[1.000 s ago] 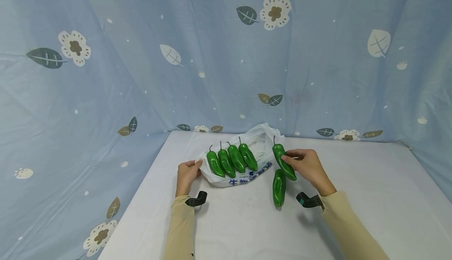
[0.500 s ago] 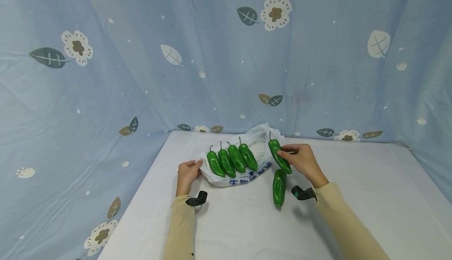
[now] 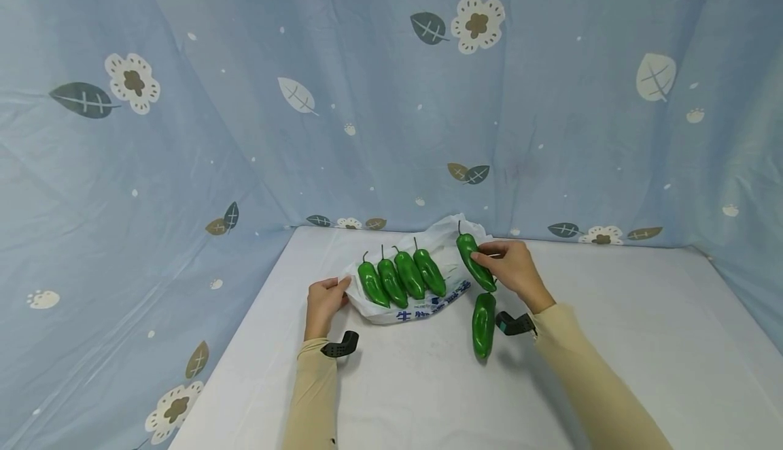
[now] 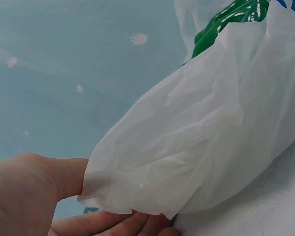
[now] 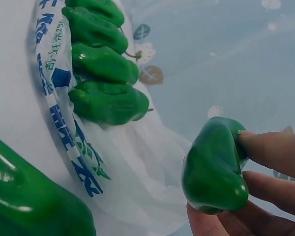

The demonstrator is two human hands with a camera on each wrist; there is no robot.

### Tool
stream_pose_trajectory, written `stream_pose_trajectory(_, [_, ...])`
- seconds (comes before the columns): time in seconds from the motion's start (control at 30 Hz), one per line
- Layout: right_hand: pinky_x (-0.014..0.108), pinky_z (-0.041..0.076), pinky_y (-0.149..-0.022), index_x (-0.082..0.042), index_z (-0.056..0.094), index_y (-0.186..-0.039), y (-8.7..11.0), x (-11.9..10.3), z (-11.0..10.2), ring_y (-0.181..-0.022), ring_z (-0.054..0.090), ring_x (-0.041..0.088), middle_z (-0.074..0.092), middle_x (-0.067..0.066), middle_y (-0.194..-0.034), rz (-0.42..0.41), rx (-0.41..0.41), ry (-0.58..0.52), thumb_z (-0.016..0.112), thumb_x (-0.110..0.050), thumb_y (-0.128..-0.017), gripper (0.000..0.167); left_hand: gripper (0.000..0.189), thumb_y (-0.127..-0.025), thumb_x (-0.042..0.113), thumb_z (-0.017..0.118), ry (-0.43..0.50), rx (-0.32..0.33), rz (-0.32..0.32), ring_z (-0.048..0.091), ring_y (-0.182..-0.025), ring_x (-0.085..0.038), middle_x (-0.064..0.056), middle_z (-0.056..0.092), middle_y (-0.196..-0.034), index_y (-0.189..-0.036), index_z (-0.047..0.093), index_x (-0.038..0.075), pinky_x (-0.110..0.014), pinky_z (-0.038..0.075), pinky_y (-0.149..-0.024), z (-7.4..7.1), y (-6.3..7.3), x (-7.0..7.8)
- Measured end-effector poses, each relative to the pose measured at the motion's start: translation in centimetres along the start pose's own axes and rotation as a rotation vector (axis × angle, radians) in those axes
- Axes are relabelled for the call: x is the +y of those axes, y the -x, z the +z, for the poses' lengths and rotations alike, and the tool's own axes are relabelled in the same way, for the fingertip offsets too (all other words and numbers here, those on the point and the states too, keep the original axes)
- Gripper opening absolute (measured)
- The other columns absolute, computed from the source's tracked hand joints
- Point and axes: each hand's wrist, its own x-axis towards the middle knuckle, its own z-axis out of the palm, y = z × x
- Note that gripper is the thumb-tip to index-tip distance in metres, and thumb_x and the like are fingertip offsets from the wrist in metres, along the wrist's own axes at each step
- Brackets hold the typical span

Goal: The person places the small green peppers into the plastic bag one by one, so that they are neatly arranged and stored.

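My right hand (image 3: 512,267) pinches a green pepper (image 3: 474,260) between thumb and fingers, over the right end of a white plastic bag (image 3: 391,315) with blue print. In the right wrist view the held pepper (image 5: 214,167) points its blunt tip at the camera. Several green peppers (image 3: 408,274) lie side by side in the bag, stems toward the back. My left hand (image 3: 324,304) grips the bag's left edge; in the left wrist view its thumb presses the plastic (image 4: 162,147) from above, other fingers partly hidden beneath. Another pepper (image 3: 483,327) lies on the table in front of the held one.
A white cloth covers the table (image 3: 416,389). Blue patterned curtain (image 3: 379,130) stands behind and along the left side. Each wrist wears a black camera mount, such as the one on the right (image 3: 515,324).
My right hand has moved left and toward the back with the pepper, bringing it over the bag's right end. My left hand and the peppers in the bag stay in place.
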Motion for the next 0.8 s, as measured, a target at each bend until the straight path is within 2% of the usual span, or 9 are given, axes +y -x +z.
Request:
stream_pose_trajectory(0.3, [0.041,0.063,-0.084,0.005,0.071,-0.124,-0.9,-0.7,0.6,-0.11,0.07,0.04,0.073,0.026,-0.122,-0.038,-0.01,0.027,0.071,-0.023,-0.099,0.039,0.058,-0.1,0.032,0.067,-0.012,0.0,0.009,0.072,-0.101,-0.021,-0.027,0.063,-0.137,-0.141,0.057,-0.008,-0.036,0.061,-0.095,0.0,0.2,0.1])
stream_pose_trajectory(0.8, [0.045,0.063,-0.086,0.006,0.071,-0.124,-2.3,-1.1,1.7,-0.111,0.07,0.041,0.072,0.027,-0.123,-0.059,-0.027,0.049,0.07,-0.02,-0.099,0.036,0.059,-0.1,0.032,0.068,-0.011,-0.001,0.012,0.072,-0.095,-0.018,-0.027,0.063,-0.137,-0.141,0.056,-0.008,-0.035,0.062,-0.094,0.1,0.1,0.0])
